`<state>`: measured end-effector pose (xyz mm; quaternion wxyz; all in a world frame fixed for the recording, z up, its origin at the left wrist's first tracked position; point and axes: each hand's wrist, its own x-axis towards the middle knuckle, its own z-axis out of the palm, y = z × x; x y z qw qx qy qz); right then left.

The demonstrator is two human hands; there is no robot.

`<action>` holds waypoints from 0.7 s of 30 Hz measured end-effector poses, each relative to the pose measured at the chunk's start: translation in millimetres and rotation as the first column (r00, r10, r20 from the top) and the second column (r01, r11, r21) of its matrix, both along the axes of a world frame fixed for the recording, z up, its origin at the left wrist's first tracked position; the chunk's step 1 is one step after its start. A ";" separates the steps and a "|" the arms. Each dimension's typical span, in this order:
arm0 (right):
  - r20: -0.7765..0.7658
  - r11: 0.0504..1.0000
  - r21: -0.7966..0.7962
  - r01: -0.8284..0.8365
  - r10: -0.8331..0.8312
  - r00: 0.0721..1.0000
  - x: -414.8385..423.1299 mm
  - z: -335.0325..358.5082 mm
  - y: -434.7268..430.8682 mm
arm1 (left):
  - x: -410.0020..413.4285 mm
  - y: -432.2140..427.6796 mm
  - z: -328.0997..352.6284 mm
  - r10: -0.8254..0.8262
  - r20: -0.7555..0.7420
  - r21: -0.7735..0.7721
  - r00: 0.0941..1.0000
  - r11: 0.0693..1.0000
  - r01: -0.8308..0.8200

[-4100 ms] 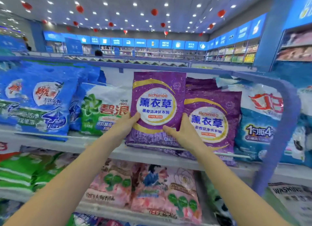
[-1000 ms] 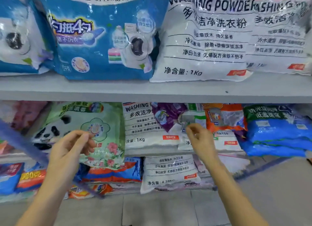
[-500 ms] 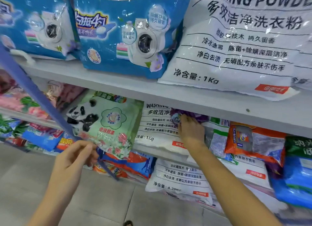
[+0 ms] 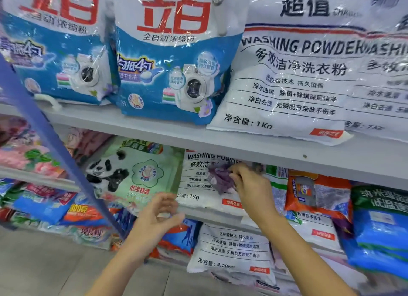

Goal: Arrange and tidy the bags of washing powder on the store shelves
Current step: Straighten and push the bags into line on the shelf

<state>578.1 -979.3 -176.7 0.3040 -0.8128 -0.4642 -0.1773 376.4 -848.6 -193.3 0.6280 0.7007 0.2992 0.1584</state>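
The right hand (image 4: 249,189) had a small purple bag (image 4: 218,178) pinched between its thumb and bent fingers. The purple bag was on the middle shelf (image 4: 212,214), close to the front edge. It lay against a big white bag (image 4: 196,185) marked 1Kg. A green panda bag (image 4: 136,174) stood to the left and an orange bag (image 4: 313,192) to the right.

A moment before, the right hand had covered most of the purple bag. Now the bag stuck out to the left of the fingers and looked scrunched up. I think the hand had got a good hold and had begun to pull the bag out.

The left hand (image 4: 157,216) had moved in closer, too. It was at the front edge of the same shelf, just under the panda bag. Its fingers were loosely bent and it held nothing. It looked ready to help.

The purple bag did not match the bags around it. Other purple bags had stood together on another shelf a little earlier. So this 1 probably needed to go back there. It was not off the shelf yet.
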 end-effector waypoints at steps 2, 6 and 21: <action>-0.140 0.993 0.097 -0.069 0.082 0.987 -16.6 11.8 -6.7 | 12.1 -10.0 -13.6 -0.113 -0.103 0.044 0.988 0.992 0.118; -0.329 0.927 0.372 -0.056 0.188 0.926 -37.5 38.6 -19.0 | 32.7 -31.5 -20.8 -0.212 -0.094 -0.014 0.973 0.977 0.212; -0.602 0.953 0.302 0.032 0.165 0.781 -29.1 68.2 -50.6 | 50.3 -51.1 11.8 -0.015 0.191 -0.298 0.982 0.952 0.073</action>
